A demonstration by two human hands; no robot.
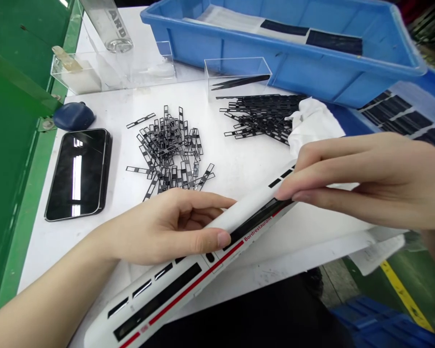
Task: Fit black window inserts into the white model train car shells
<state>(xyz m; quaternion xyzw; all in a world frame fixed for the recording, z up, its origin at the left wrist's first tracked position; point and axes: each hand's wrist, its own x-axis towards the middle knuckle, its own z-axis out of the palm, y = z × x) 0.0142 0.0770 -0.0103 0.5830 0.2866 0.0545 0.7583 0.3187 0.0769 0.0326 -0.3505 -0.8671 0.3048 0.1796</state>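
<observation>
White toy train (206,270) — lies aslant under the fingers of both hands, side windows and red stripe showing. Left hand (181,224): half curled round the body, thumb on the near side, the other fingers over the roof, gripping it. Right hand (351,179): fingertips drawn nearly together, touching the train at the upper end of the dark window strip (253,220); cannot tell if anything is pinched between. Just beyond the left fingers, a heap of small black frames (170,150). Beyond the right fingertips, crumpled tissue (313,123) and a pile of long black strips (263,113) — tweezers (241,82) farther off.
</observation>
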